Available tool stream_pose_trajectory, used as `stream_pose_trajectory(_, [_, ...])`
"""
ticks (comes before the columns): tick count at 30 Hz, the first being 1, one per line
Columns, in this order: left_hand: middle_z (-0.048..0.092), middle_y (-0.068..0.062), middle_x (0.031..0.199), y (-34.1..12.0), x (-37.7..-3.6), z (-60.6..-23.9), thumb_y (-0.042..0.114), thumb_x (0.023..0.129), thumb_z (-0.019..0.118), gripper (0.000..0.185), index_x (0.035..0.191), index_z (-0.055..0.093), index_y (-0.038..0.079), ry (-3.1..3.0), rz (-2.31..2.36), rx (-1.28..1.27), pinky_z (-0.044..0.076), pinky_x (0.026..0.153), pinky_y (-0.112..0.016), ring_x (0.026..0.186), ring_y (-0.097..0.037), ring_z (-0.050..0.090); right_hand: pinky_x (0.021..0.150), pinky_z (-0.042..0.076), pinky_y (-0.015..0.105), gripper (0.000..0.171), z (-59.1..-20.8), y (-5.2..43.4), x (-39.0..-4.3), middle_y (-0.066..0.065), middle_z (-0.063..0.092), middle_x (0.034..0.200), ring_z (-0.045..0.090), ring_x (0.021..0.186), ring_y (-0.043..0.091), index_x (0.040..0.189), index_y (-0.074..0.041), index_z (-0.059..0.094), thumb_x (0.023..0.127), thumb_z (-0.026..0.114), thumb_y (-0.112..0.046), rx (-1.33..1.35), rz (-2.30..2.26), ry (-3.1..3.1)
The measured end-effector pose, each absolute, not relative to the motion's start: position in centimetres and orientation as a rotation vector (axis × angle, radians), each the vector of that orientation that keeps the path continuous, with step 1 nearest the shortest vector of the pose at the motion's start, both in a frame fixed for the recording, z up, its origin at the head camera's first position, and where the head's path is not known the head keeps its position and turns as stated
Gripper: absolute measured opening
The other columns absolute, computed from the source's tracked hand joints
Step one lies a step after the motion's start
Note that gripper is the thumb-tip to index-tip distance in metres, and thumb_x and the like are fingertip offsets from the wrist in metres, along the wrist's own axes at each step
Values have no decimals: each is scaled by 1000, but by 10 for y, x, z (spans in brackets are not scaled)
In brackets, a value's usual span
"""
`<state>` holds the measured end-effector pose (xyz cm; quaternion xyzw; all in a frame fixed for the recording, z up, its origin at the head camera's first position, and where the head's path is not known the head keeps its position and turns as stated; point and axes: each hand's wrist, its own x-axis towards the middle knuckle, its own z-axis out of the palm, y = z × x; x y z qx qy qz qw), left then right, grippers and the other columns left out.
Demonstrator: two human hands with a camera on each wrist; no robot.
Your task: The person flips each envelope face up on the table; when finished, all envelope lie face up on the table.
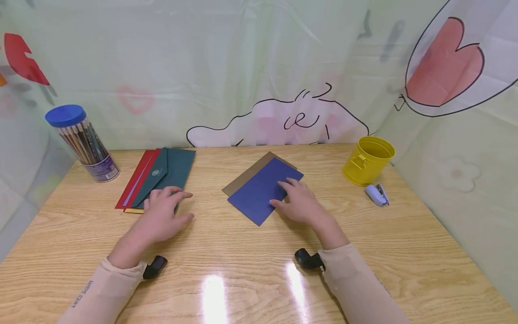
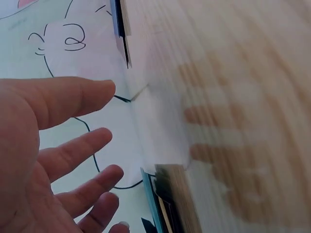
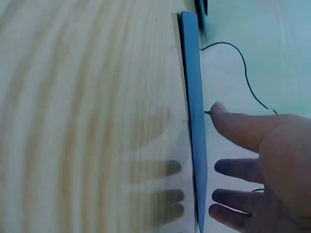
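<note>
My left hand (image 1: 163,216) hovers over the table near the lower edge of a dark green envelope (image 1: 178,164), fingers spread and holding nothing. Beneath that envelope lie red envelopes (image 1: 139,180), and a yellow edge (image 1: 133,210) peeks out below. In the left wrist view, the left hand (image 2: 63,160) has its fingers parted above the wood. My right hand (image 1: 297,202) is just over the right side of a blue envelope or card (image 1: 261,191), which overlaps a brown one (image 1: 247,174). The right wrist view shows a gap between the right hand (image 3: 262,165) and the blue piece (image 3: 194,97).
At the back left stands a clear, blue-lidded tub of pencils (image 1: 87,144). A yellow bucket (image 1: 366,164) is at the back right, with a small lavender stapler (image 1: 377,195) before it. A printed curtain (image 1: 226,67) hangs behind the wooden table (image 1: 243,256).
</note>
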<state>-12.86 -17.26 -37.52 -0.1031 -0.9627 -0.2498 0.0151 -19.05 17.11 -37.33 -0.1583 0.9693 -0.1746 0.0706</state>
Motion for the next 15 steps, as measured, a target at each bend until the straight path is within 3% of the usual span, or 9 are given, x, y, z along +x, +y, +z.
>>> stream_pose_trajectory(6, [45,-25,142,-171,-127,-375,23,92,72,48,135,62,6,-2976,-821,-353,23,95,-67,128,-48,28,112,20,66,72,-373,176,-192,28,27,158,20,145,50,152,2,40,99,63,-42,-454,-503,2868])
stream_pose_trajectory(15, [53,-17,139,-169,-126,-379,29,95,71,48,138,61,10,-2996,-893,-465,29,93,-59,123,-41,37,111,24,64,62,-370,172,-188,23,36,155,27,143,46,150,-8,49,99,63,-42,-697,-392,2772])
